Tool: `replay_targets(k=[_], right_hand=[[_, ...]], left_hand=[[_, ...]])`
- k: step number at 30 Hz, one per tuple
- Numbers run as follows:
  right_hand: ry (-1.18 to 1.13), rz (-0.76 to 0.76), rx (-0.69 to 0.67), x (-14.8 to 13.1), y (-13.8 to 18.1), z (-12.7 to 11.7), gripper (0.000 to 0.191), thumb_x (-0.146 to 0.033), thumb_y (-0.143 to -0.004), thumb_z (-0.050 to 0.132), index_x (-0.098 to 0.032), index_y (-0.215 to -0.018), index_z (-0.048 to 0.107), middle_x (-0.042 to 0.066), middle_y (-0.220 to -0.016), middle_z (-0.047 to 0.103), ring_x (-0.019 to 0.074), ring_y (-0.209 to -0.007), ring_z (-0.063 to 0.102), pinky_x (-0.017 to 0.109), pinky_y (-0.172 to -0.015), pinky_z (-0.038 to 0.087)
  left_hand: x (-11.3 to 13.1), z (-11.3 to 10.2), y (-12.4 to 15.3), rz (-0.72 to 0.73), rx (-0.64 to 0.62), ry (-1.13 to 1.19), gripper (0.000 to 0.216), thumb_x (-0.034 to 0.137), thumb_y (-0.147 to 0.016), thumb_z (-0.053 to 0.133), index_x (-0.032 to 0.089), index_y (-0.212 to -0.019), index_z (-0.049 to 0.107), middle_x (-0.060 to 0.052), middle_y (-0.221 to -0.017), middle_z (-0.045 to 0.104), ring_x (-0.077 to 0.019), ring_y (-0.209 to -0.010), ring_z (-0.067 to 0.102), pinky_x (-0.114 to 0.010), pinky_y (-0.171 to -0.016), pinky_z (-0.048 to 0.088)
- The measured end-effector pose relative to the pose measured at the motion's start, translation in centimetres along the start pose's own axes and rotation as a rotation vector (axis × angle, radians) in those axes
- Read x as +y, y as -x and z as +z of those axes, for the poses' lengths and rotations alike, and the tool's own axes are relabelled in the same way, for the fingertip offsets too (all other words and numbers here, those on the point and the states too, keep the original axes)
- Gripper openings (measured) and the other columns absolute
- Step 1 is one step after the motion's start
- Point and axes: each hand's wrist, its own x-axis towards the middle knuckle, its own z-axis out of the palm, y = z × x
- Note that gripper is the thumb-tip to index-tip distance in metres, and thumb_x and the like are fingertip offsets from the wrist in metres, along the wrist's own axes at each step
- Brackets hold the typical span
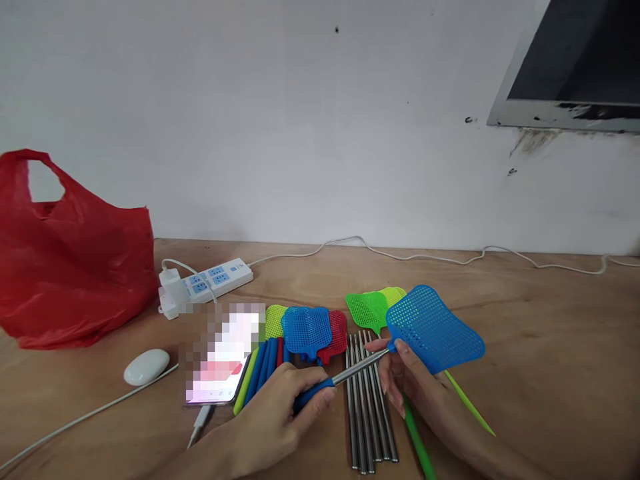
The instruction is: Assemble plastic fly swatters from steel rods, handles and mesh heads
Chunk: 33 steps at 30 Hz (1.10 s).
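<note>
Above the wooden table [550, 347], the left hand [273, 419] is closed round a blue handle [314, 392] and the right hand [407, 390] pinches the neck of a blue swatter head [434, 328], with a metal rod [360, 368] running between them (this one looks joined up). Most seems left to do: loose rods [367, 427], spare heads [306, 330] and coloured handles [265, 370] lie unassembled on the table beside the hands.

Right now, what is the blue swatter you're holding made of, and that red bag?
The blue swatter head looks like matte moulded plastic, full of small holes; its rod seems metal, since it shines silvery. The red bag looks like thin glossy plastic film: crinkled and slightly see-through.
</note>
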Motion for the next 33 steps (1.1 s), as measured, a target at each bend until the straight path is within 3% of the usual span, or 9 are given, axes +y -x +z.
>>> replay_targets(k=[8, 16, 18, 21, 25, 27, 30, 33], right_hand=[[0.150, 0.016, -0.011, -0.7, 0.0, 0.5, 0.034, -0.052, -0.074, 0.080, -0.022, -0.089, 0.076, 0.001, -0.067, 0.066, 0.0138, -0.057, 0.060, 0.021, -0.045, 0.048], [0.103, -0.065, 0.017, -0.5, 0.7, 0.2, 0.028, -0.049, -0.081, 0.076, -0.021, -0.085, 0.074, 0.002, -0.069, 0.069, 0.0137, -0.058, 0.063, 0.025, -0.056, 0.054], [0.056, -0.081, 0.050, -0.3, 0.9, 0.1, 0.026, -0.046, -0.080, 0.077, -0.021, -0.086, 0.074, 0.001, -0.068, 0.067, 0.0138, -0.058, 0.061, 0.025, -0.055, 0.053], [-0.034, -0.110, 0.121, -0.6, 0.5, -0.1, 0.024, -0.043, -0.077, 0.081, -0.021, -0.084, 0.074, 0.000, -0.068, 0.065, 0.0131, -0.057, 0.058, 0.024, -0.051, 0.050], [-0.195, -0.212, 0.373, -2.1, -1.0, -1.4, 0.032, -0.041, -0.060, 0.092, -0.020, -0.063, 0.068, 0.000, -0.073, 0.062, 0.0079, -0.050, 0.046, 0.019, -0.041, 0.042], [-0.237, -0.247, 0.450, -2.8, -1.6, -2.0, 0.033, -0.041, -0.059, 0.092, -0.019, -0.063, 0.068, -0.002, -0.066, 0.056, 0.0081, -0.052, 0.043, 0.018, -0.041, 0.042], [-0.219, -0.210, 0.469, -2.9, -1.8, -2.1, 0.036, -0.046, -0.060, 0.091, -0.020, -0.064, 0.067, -0.005, -0.056, 0.047, 0.0080, -0.048, 0.040, 0.016, -0.038, 0.039], [-0.162, -0.112, 0.424, -2.2, -1.4, -1.4, 0.040, -0.051, -0.062, 0.088, -0.019, -0.063, 0.065, -0.004, -0.057, 0.049, 0.0072, -0.047, 0.039, 0.016, -0.037, 0.037]], left_hand=[[0.3, 0.3, 0.2, 0.010, -0.032, 0.011, 0.043, 0.052, -0.102, 0.033, 0.021, -0.083, 0.056, 0.000, -0.078, 0.057, -0.0205, -0.079, 0.053, -0.031, -0.074, 0.037], [1.4, 0.2, 0.4, 0.034, -0.063, 0.109, 0.051, 0.063, -0.100, 0.027, 0.022, -0.080, 0.051, 0.000, -0.078, 0.052, -0.0199, -0.080, 0.050, -0.031, -0.075, 0.038], [1.6, 0.2, 0.4, -0.013, -0.102, 0.253, 0.057, 0.070, -0.096, 0.030, 0.021, -0.072, 0.046, 0.001, -0.070, 0.048, -0.0173, -0.072, 0.047, -0.029, -0.067, 0.037], [1.2, 0.1, 0.3, -0.140, -0.258, 0.600, 0.060, 0.079, -0.089, 0.033, 0.023, -0.068, 0.039, 0.007, -0.054, 0.038, -0.0116, -0.050, 0.034, -0.025, -0.048, 0.027], [0.4, -0.5, 0.3, -0.232, -0.432, 0.835, 0.058, 0.080, -0.086, 0.041, 0.024, -0.071, 0.040, 0.011, -0.045, 0.031, -0.0087, -0.038, 0.020, -0.026, -0.039, 0.011], [0.3, -0.8, 0.4, -0.207, -0.389, 0.787, 0.058, 0.077, -0.087, 0.042, 0.023, -0.068, 0.041, 0.009, -0.048, 0.034, -0.0088, -0.040, 0.024, -0.025, -0.040, 0.016], [0.4, -0.9, 0.4, -0.100, -0.113, 0.486, 0.052, 0.067, -0.092, 0.045, 0.020, -0.069, 0.050, 0.003, -0.065, 0.048, -0.0122, -0.058, 0.042, -0.025, -0.054, 0.031], [0.1, -0.7, 0.1, -0.031, 0.116, 0.153, 0.040, 0.053, -0.098, 0.045, 0.020, -0.076, 0.056, 0.002, -0.072, 0.051, -0.0153, -0.068, 0.047, -0.027, -0.061, 0.034]])
